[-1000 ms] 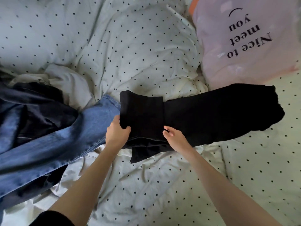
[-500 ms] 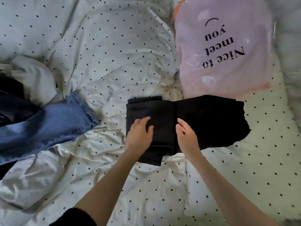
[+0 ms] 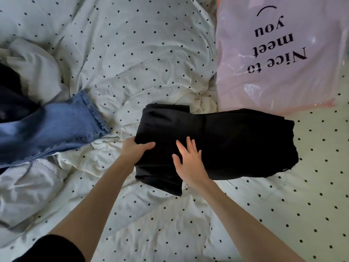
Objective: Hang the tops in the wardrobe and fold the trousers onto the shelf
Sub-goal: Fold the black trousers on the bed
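Black trousers (image 3: 236, 140) lie folded in a thick bundle on the dotted bedspread (image 3: 132, 53), in the middle of the view. My left hand (image 3: 135, 151) grips the bundle's left edge, thumb on top and fingers tucked under. My right hand (image 3: 188, 163) lies flat on top of the bundle with its fingers spread. Blue jeans (image 3: 51, 131) stretch in from the left, one leg hem ending a short way from the black bundle.
A pink plastic bag (image 3: 279, 53) printed "Nice to meet you" sits at the upper right, touching the black bundle's far edge. White and dark garments (image 3: 28, 72) are heaped at the left edge. Rumpled white cloth (image 3: 28, 190) lies at the lower left.
The black trousers went from a long strip to a compact bundle. My left hand moved from the top to the left edge. My right hand flattened on top.
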`<state>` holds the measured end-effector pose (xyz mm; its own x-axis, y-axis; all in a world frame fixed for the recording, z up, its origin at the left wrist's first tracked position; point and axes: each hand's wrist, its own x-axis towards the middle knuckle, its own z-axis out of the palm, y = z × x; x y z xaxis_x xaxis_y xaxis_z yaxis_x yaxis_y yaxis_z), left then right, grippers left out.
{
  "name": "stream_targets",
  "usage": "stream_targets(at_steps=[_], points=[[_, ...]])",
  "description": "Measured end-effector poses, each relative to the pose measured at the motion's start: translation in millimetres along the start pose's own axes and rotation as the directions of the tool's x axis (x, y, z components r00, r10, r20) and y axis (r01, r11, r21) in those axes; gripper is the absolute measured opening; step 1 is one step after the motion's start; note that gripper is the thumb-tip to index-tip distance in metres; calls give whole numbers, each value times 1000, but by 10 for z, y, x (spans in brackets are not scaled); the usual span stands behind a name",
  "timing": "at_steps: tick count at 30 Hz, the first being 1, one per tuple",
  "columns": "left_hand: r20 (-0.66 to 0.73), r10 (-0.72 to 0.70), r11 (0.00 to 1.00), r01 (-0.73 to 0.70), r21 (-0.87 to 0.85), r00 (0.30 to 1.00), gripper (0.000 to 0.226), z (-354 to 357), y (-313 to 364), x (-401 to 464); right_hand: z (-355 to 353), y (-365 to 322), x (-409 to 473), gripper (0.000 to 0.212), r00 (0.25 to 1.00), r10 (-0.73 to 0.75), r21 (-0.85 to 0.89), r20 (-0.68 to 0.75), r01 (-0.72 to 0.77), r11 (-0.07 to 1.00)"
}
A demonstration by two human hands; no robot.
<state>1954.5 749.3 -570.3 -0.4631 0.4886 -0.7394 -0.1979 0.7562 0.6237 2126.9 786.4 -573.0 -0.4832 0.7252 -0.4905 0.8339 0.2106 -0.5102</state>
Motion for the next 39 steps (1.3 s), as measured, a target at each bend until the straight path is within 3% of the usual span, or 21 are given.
stream_targets(at_steps=[4, 6, 10, 14, 17, 19, 21, 22, 24, 26, 28, 30, 32, 34, 39], points=[[-174, 205, 954, -157, 255, 963, 45, -348, 323, -259, 43, -321, 31, 56, 991, -107, 129, 81, 96, 987], [-248, 280, 890, -154, 430, 927, 48, -558, 491, -336, 53, -502, 80, 56, 974, -173, 243, 148, 134, 961], [-281, 351, 782, -114, 613, 894, 52, -574, 710, -566, -65, -668, 67, 41, 987, -102, 570, 128, 11, 822], [-49, 419, 702, -290, 651, 907, 56, 71, 726, -863, -366, -208, -274, 27, 974, 224, 822, -41, -95, 562], [130, 463, 656, -438, 615, 877, 56, 586, 662, -1018, -651, 206, -557, 22, 918, 396, 955, -11, -107, 276], [302, 439, 681, -533, 503, 846, 52, 890, 628, -1074, -842, 408, -671, 22, 893, 449, 968, -23, -93, 234], [472, 389, 723, -580, 376, 791, 45, 1065, 575, -1088, -930, 512, -705, 26, 883, 468, 958, -43, -97, 271], [490, 418, 723, -607, 331, 765, 41, 1082, 541, -1072, -933, 535, -704, 30, 876, 475, 935, -77, -101, 339], [367, 542, 691, -649, 317, 756, 40, 980, 456, -982, -885, 497, -700, 36, 853, 456, 794, -253, -86, 602], [240, 589, 651, -629, 425, 772, 48, 776, 304, -817, -768, 380, -703, 37, 847, 255, 508, -466, 20, 861], [194, 491, 691, -516, 507, 849, 56, 543, 108, -640, -592, 221, -684, 36, 856, -23, 163, -516, 125, 979], [158, 259, 861, -302, 409, 953, 65, 390, -54, -531, -386, 115, -631, 42, 863, -181, -151, -472, 123, 981], [214, 85, 967, -132, 220, 973, 71, 344, -179, -451, -289, 108, -553, 55, 913, -164, -336, -373, 32, 941], [246, 31, 986, -70, 151, 969, 72, 358, -248, -373, -245, 300, -471, 62, 951, -125, -425, -283, -8, 905], [294, -13, 999, -2, 51, 956, 66, 427, -274, -183, -309, 711, -398, 66, 965, -160, -506, -208, 33, 862]])
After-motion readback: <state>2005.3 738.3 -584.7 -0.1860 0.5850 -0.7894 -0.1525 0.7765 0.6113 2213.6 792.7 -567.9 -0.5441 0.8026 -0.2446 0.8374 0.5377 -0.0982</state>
